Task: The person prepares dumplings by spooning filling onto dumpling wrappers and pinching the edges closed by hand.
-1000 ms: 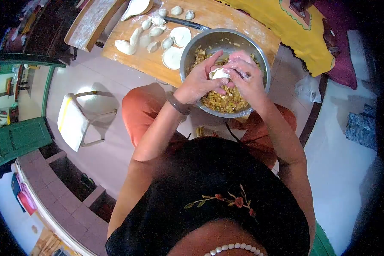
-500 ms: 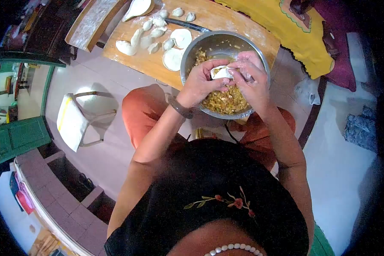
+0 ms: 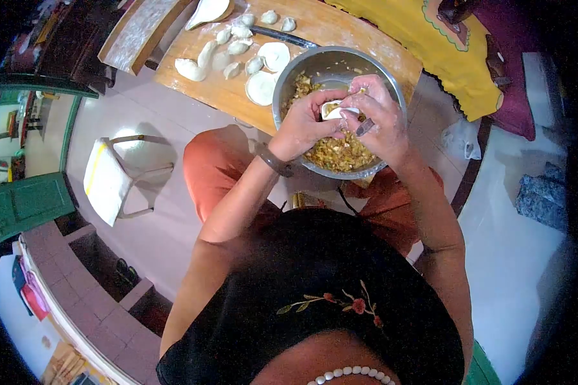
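Over a steel bowl [image 3: 392, 72] of chopped filling [image 3: 340, 154], my left hand [image 3: 302, 127] is closed round a white dumpling wrapper [image 3: 331, 110] with some filling in it. My right hand [image 3: 380, 115] meets it from the other side, thumb and fingers pinching the wrapper's edge. A short grey metal end, perhaps of a spoon [image 3: 365, 127], sticks out from the right palm; the rest of it is hidden. Left of the bowl lie two flat round wrappers [image 3: 261, 88], several folded dumplings [image 3: 239, 47] and a lump of dough [image 3: 191, 69].
The bowl stands at the front edge of a floured wooden board [image 3: 359, 32]. A dark rod [image 3: 282, 36] lies behind the wrappers. A yellow cloth [image 3: 424, 58] is at the far right, a plastic bag [image 3: 462, 139] below it. A white chair [image 3: 106, 179] stands to the left.
My right hand has turned and its fingers have closed further over the wrapper, bringing the grey metal end into clearer view. My left hand has stayed nearly still.
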Available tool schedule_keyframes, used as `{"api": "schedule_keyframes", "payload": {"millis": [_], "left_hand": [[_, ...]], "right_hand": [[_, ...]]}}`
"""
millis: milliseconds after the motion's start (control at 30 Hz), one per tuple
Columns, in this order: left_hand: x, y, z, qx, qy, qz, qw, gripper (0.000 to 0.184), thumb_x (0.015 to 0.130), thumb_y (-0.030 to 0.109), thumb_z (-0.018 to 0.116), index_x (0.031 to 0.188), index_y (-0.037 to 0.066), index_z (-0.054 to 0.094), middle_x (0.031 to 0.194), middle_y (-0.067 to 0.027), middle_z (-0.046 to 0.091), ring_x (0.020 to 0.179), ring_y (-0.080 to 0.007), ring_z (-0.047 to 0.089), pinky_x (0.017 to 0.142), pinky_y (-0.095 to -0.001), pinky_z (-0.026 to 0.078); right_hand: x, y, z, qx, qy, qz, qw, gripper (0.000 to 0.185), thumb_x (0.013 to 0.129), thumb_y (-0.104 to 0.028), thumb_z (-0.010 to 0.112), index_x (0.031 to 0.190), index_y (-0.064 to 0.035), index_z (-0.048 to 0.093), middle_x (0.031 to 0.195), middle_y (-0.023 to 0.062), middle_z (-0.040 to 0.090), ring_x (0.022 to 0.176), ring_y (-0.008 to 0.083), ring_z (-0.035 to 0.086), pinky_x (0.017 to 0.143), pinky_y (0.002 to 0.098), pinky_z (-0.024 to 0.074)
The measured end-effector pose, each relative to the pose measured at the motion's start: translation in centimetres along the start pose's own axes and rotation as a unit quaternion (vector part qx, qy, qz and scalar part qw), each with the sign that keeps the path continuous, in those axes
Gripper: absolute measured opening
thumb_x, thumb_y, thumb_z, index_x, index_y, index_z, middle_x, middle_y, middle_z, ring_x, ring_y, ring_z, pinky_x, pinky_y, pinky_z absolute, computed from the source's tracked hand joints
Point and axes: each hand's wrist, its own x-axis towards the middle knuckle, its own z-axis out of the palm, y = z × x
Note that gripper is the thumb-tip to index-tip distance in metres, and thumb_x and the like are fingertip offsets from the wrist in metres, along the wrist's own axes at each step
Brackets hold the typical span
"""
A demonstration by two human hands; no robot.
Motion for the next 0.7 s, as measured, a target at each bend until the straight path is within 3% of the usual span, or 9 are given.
{"api": "schedule_keyframes", "payload": {"millis": [267, 567, 700], "left_hand": [[0.2, -0.8, -0.7, 0.043, -0.027, -0.003, 0.999, 0.041, 0.085, 0.003, 0.059, 0.124, -0.001, 0.047, 0.107, -0.0045, 0.06, 0.088, -0.0106, 0.06, 0.073, -0.0234, 0.054], [0.0, 0.2, -0.7, 0.015, -0.053, -0.033, 0.998, 0.045, 0.087, 0.001, 0.055, 0.13, 0.003, 0.044, 0.109, -0.0064, 0.061, 0.091, -0.0128, 0.062, 0.075, -0.0231, 0.053], [0.1, -0.2, -0.7, 0.004, -0.059, -0.031, 0.998, 0.044, 0.087, 0.003, 0.056, 0.13, 0.003, 0.044, 0.108, -0.0065, 0.061, 0.093, -0.0146, 0.062, 0.076, -0.0229, 0.053]], "right_hand": [[0.6, -0.1, -0.3, 0.064, -0.059, 0.049, 0.995, 0.022, 0.066, 0.002, 0.066, 0.086, -0.0028, 0.057, 0.102, 0.0128, 0.05, 0.095, 0.0293, 0.056, 0.076, 0.0353, 0.0481], [-0.5, 1.7, -0.2, 0.073, -0.058, 0.07, 0.993, 0.026, 0.072, -0.005, 0.068, 0.097, -0.0033, 0.062, 0.098, 0.0118, 0.053, 0.091, 0.0251, 0.056, 0.075, 0.0313, 0.0469], [-0.7, 1.6, 0.0, 0.074, -0.042, 0.084, 0.993, 0.029, 0.071, 0.001, 0.068, 0.099, -0.0034, 0.064, 0.094, 0.01, 0.055, 0.09, 0.0224, 0.054, 0.076, 0.0296, 0.0437]]}}
